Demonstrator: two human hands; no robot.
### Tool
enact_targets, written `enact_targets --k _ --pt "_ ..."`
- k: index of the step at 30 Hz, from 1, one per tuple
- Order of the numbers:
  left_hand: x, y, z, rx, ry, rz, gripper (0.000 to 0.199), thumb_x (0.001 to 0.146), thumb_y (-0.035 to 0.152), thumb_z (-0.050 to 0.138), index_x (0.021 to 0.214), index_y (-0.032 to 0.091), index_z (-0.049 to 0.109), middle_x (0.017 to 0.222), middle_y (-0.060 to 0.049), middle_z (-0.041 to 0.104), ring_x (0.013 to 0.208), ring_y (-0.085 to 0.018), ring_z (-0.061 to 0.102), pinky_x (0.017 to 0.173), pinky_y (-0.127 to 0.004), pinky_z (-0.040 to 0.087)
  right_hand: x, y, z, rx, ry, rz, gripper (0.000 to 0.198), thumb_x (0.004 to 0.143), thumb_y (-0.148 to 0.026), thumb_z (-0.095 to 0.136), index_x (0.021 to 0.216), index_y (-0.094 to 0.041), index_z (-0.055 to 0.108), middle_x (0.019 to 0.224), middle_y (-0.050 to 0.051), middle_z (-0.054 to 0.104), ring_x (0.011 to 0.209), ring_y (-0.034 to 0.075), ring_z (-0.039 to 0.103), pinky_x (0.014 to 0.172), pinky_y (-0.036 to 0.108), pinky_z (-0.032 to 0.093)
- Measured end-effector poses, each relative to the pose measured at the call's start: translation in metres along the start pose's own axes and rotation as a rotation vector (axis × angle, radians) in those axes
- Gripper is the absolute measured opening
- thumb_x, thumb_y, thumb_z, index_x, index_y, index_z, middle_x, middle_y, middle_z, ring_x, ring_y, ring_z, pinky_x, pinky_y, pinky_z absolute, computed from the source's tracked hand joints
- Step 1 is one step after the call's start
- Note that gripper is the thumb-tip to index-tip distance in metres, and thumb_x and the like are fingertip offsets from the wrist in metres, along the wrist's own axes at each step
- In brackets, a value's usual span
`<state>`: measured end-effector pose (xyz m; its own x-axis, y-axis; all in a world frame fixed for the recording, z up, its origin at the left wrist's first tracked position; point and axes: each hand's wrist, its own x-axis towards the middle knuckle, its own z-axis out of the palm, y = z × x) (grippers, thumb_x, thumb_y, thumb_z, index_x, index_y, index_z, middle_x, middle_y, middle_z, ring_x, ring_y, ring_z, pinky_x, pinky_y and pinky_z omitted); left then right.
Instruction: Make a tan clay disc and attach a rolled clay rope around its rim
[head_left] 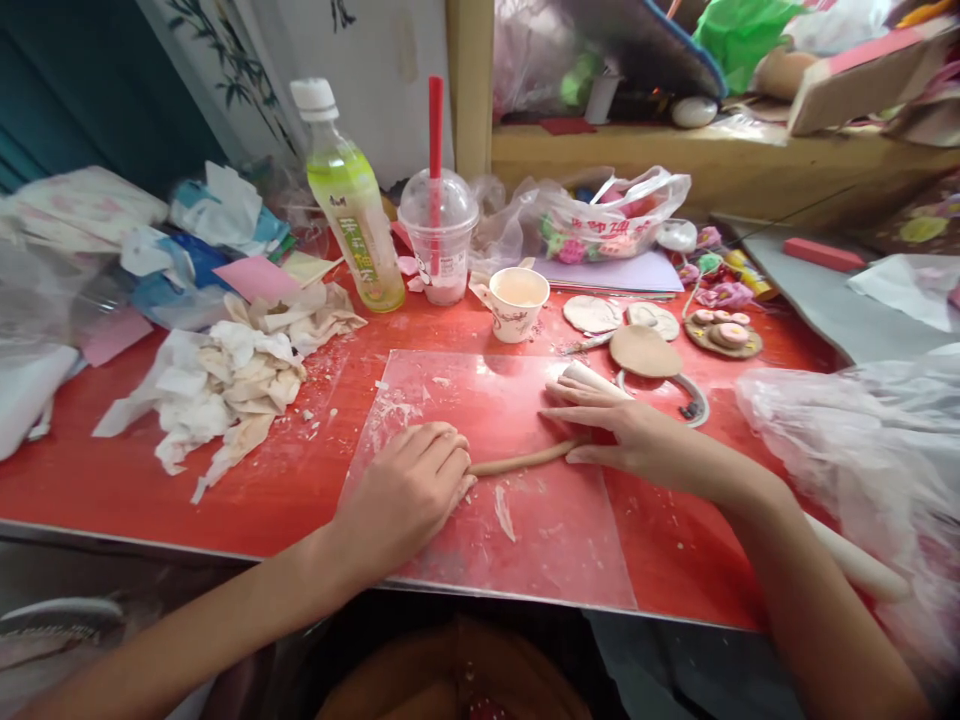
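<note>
A thin brown clay roll [521, 463] lies on a clear plastic sheet [555, 550] on the red table. Its left end disappears under my left hand [416, 480], whose fingers are pressed together and curled over it. My right hand [622, 430] reaches over the roll's other end with its fingers stretched out and a little apart. Beyond the right fingertips a pale cylinder [592, 378] shows in part. A flat round clay disc [645, 351] rests behind the right hand, partly over a grey curved strip [697, 402]. Clay scraps dot the sheet.
Crumpled tissues [232, 385] are heaped at left. A green-labelled bottle [352, 210], a domed plastic cup [439, 240] with red straw and a paper cup [517, 305] stand behind the sheet. Plastic bags [892, 430] lie at right; a decorated clay disc [724, 333] sits behind them.
</note>
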<state>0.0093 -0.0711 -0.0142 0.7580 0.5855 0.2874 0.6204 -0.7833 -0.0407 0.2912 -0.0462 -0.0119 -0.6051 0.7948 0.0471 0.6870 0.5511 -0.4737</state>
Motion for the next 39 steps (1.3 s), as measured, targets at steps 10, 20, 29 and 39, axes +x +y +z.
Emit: enact_targets --k 10,20,29,39 --pt "0.002 -0.036 -0.02 0.047 0.044 -0.21 0.026 0.093 0.032 0.042 0.086 0.015 0.06 0.081 -0.006 0.067 0.076 -0.02 0.061 0.071 -0.035 0.048 0.026 -0.017 0.013 0.066 0.423 -0.057 0.023 0.092 -0.031 0.049 0.103 -0.026 0.068 0.103 0.004 0.07 0.109 0.022 0.06 0.093 0.046 0.051" --pt "0.051 -0.08 0.009 -0.304 -0.309 -0.043 0.06 0.096 0.046 0.024 0.146 0.013 0.02 0.154 -0.01 0.021 0.143 -0.02 0.017 0.115 -0.038 0.019 0.02 -0.008 0.017 0.162 0.487 0.238 0.047 0.096 -0.044 0.031 0.138 -0.027 0.042 0.142 0.002 0.046 0.133 0.023 0.039 0.111 0.049 0.031" --pt "0.056 -0.039 0.018 -0.297 -0.371 0.188 0.06 0.097 0.044 0.019 0.148 0.015 0.011 0.155 -0.007 0.015 0.143 -0.017 0.012 0.117 -0.034 0.015 0.018 -0.013 0.02 0.239 0.46 0.186 0.061 0.095 -0.054 0.026 0.148 -0.024 0.023 0.152 0.004 0.026 0.14 0.023 0.024 0.114 0.048 0.022" --pt "0.064 -0.033 0.025 -0.326 -0.42 0.387 0.069 0.094 0.052 0.022 0.147 0.007 0.017 0.154 -0.013 0.011 0.144 -0.02 0.005 0.119 -0.034 0.008 0.019 -0.007 0.029 0.208 0.363 0.15 0.065 0.094 -0.056 0.024 0.149 -0.023 0.017 0.154 0.004 0.021 0.141 0.023 0.021 0.116 0.047 0.018"
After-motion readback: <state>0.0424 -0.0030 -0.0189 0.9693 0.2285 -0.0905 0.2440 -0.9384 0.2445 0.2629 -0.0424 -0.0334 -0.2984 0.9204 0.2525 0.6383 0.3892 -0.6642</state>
